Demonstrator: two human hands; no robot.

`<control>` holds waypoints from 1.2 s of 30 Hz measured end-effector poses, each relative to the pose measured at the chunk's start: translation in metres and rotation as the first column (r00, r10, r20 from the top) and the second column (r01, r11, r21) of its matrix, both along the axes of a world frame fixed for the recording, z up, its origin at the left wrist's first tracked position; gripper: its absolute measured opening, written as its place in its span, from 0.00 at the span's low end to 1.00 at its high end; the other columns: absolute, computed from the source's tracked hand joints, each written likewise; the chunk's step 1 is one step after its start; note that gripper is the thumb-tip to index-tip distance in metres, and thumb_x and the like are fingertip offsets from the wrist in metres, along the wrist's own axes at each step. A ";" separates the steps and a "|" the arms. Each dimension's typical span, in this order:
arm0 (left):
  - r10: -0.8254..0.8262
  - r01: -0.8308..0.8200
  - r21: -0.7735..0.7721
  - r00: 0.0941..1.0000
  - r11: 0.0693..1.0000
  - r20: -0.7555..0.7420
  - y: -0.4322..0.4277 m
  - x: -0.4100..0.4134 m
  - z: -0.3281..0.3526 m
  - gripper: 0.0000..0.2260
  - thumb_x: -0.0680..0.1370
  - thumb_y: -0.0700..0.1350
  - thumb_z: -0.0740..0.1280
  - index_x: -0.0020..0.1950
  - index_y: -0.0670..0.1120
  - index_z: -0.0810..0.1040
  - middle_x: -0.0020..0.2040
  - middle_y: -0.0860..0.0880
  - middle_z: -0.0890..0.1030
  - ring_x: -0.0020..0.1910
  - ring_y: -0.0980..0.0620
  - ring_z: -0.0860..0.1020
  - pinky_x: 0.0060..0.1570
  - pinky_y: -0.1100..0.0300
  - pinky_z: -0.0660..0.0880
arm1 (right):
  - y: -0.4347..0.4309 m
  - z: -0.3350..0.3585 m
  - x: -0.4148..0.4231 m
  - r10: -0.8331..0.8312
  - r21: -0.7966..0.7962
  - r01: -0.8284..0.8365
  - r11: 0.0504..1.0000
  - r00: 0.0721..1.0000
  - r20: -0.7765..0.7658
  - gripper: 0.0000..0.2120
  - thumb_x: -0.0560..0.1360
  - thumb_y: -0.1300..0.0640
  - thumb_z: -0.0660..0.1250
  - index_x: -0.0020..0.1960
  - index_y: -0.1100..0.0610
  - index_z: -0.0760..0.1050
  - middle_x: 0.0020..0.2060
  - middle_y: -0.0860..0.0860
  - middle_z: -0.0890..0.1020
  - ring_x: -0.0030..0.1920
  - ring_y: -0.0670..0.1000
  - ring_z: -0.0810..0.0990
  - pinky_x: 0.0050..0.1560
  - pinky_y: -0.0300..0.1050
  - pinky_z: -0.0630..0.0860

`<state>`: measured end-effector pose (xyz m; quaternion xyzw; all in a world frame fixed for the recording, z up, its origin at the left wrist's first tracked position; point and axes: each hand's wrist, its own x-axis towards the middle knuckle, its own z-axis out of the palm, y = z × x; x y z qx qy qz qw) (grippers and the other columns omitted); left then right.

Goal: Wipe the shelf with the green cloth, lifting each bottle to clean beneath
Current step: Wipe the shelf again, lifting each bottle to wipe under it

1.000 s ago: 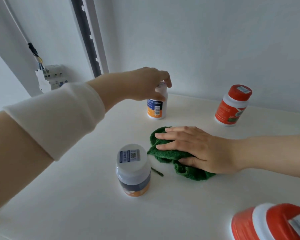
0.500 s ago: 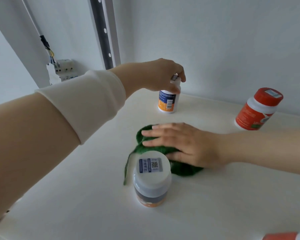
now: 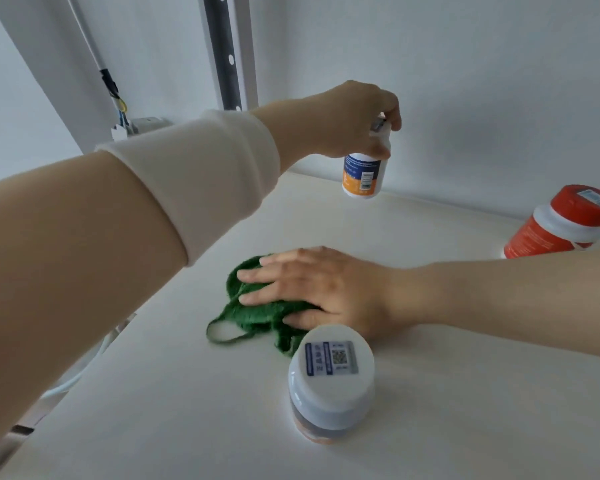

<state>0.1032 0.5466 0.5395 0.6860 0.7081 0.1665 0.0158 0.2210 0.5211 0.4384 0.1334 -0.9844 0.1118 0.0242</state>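
My left hand (image 3: 350, 123) grips the cap of a small white bottle with a blue and orange label (image 3: 362, 176) and holds it in the air above the back of the white shelf (image 3: 153, 410). My right hand (image 3: 323, 289) lies flat on the green cloth (image 3: 253, 306) in the middle of the shelf, fingers spread and pointing left. A loop of the cloth trails toward the front left. A white-capped jar with a QR sticker (image 3: 331, 379) stands just in front of my right hand. A red bottle with a red cap (image 3: 561, 223) stands at the back right.
A grey wall (image 3: 465, 81) closes the shelf at the back. A perforated metal upright (image 3: 222, 50) rises at the back left, with a cable and a white electrical box (image 3: 136, 128) beside it. The shelf's left edge drops off by my left forearm.
My left hand has lifted the small white bottle off the shelf. My right hand and the cloth have slid left, toward the spot behind the white-capped jar. The view has shifted.
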 end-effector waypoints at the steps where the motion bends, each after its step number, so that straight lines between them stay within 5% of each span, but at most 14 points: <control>1: 0.001 -0.001 0.010 1.000 1.000 0.004 -0.001 -0.001 0.001 0.16 0.74 0.47 0.65 0.62 0.50 0.73 0.60 0.49 0.73 0.56 0.51 0.70 0.47 0.63 0.65 | 0.009 0.001 -0.009 -0.068 0.012 0.069 0.998 0.998 -0.014 0.20 0.78 0.52 0.56 0.70 0.51 0.64 0.72 0.49 0.63 0.72 0.52 0.61 0.68 0.38 0.49; 5: 0.028 -0.027 0.059 1.000 0.998 -0.013 -0.008 -0.006 0.009 0.17 0.74 0.48 0.65 0.62 0.49 0.72 0.60 0.49 0.73 0.53 0.53 0.69 0.46 0.64 0.64 | 0.054 0.000 -0.057 -0.547 0.089 0.543 0.835 0.836 0.033 0.21 0.80 0.49 0.50 0.73 0.47 0.56 0.75 0.46 0.55 0.74 0.51 0.54 0.73 0.47 0.49; 7: 0.054 -0.052 0.074 0.998 0.996 -0.025 -0.014 -0.010 0.013 0.17 0.74 0.48 0.65 0.63 0.49 0.71 0.61 0.48 0.73 0.54 0.52 0.70 0.46 0.62 0.65 | 0.057 0.000 -0.073 -0.630 0.066 0.626 0.777 0.773 0.078 0.22 0.80 0.48 0.48 0.73 0.46 0.54 0.75 0.45 0.54 0.74 0.51 0.51 0.72 0.48 0.47; 9: 0.081 -0.079 0.089 0.996 0.993 -0.029 -0.019 -0.014 0.017 0.18 0.74 0.48 0.65 0.63 0.48 0.71 0.61 0.48 0.73 0.54 0.50 0.71 0.45 0.62 0.66 | 0.043 0.000 -0.076 -0.569 0.058 0.566 0.822 0.816 0.106 0.22 0.80 0.49 0.48 0.73 0.45 0.53 0.75 0.45 0.52 0.74 0.51 0.49 0.72 0.49 0.45; 12: 0.113 -0.109 0.100 0.993 0.989 -0.034 -0.025 -0.019 0.021 0.18 0.74 0.47 0.65 0.63 0.48 0.71 0.61 0.48 0.73 0.53 0.50 0.71 0.45 0.62 0.65 | -0.004 0.002 -0.064 -0.207 0.060 0.200 0.978 0.969 0.132 0.22 0.80 0.50 0.52 0.73 0.45 0.54 0.75 0.44 0.52 0.74 0.49 0.49 0.71 0.46 0.45; 15: 0.120 -0.118 0.087 0.992 0.989 -0.026 -0.029 -0.020 0.025 0.17 0.74 0.47 0.65 0.63 0.48 0.71 0.61 0.48 0.73 0.49 0.53 0.69 0.44 0.63 0.65 | -0.038 0.010 -0.051 0.128 -0.003 -0.129 0.992 0.984 0.122 0.22 0.78 0.55 0.58 0.71 0.50 0.60 0.74 0.48 0.58 0.74 0.51 0.53 0.69 0.42 0.48; 17: 0.121 -0.119 0.086 0.992 0.989 -0.019 -0.031 -0.019 0.026 0.17 0.74 0.48 0.65 0.63 0.48 0.71 0.60 0.48 0.73 0.50 0.52 0.69 0.44 0.63 0.65 | -0.040 0.014 -0.051 0.210 -0.052 -0.204 0.978 0.967 0.144 0.22 0.77 0.56 0.60 0.71 0.52 0.62 0.74 0.50 0.60 0.74 0.52 0.54 0.70 0.42 0.49; 19: 0.114 -0.112 0.081 0.993 0.990 -0.025 -0.034 -0.017 0.026 0.17 0.74 0.48 0.65 0.63 0.48 0.72 0.61 0.48 0.73 0.53 0.51 0.70 0.45 0.62 0.66 | -0.026 0.014 -0.052 0.158 -0.028 -0.156 0.987 0.977 0.143 0.22 0.78 0.54 0.59 0.71 0.51 0.61 0.74 0.50 0.58 0.74 0.51 0.54 0.71 0.41 0.49; 22: 0.102 -0.101 0.048 0.994 0.994 -0.036 -0.039 -0.014 0.021 0.17 0.74 0.47 0.65 0.63 0.48 0.72 0.60 0.47 0.74 0.57 0.49 0.71 0.45 0.64 0.65 | 0.015 0.008 -0.048 -0.165 0.094 0.155 0.983 0.980 0.111 0.22 0.80 0.50 0.53 0.73 0.48 0.55 0.75 0.48 0.53 0.74 0.49 0.52 0.71 0.41 0.46; 27: 0.093 -0.092 0.014 0.995 0.996 -0.042 -0.048 -0.012 0.009 0.16 0.75 0.47 0.64 0.63 0.48 0.72 0.59 0.47 0.75 0.56 0.49 0.72 0.45 0.63 0.64 | 0.062 0.004 -0.019 -0.611 0.073 0.607 0.791 0.781 0.127 0.22 0.80 0.48 0.50 0.73 0.44 0.53 0.75 0.49 0.56 0.74 0.52 0.52 0.72 0.47 0.49; 32: 0.068 -0.067 -0.021 0.997 0.998 0.029 -0.048 -0.005 -0.003 0.15 0.75 0.47 0.63 0.62 0.48 0.72 0.57 0.46 0.76 0.49 0.50 0.71 0.43 0.60 0.66 | 0.032 0.001 0.020 -0.439 0.105 0.428 0.898 0.889 0.132 0.23 0.79 0.47 0.52 0.73 0.42 0.51 0.75 0.42 0.50 0.74 0.46 0.48 0.74 0.48 0.46; 36: 0.039 -0.036 -0.062 0.998 0.997 0.047 -0.044 0.002 -0.010 0.15 0.75 0.47 0.64 0.62 0.48 0.72 0.58 0.45 0.76 0.54 0.47 0.73 0.47 0.58 0.69 | 0.020 0.010 0.059 -0.281 0.061 0.275 0.960 0.946 0.161 0.23 0.79 0.48 0.55 0.68 0.36 0.48 0.71 0.35 0.48 0.74 0.42 0.46 0.71 0.39 0.43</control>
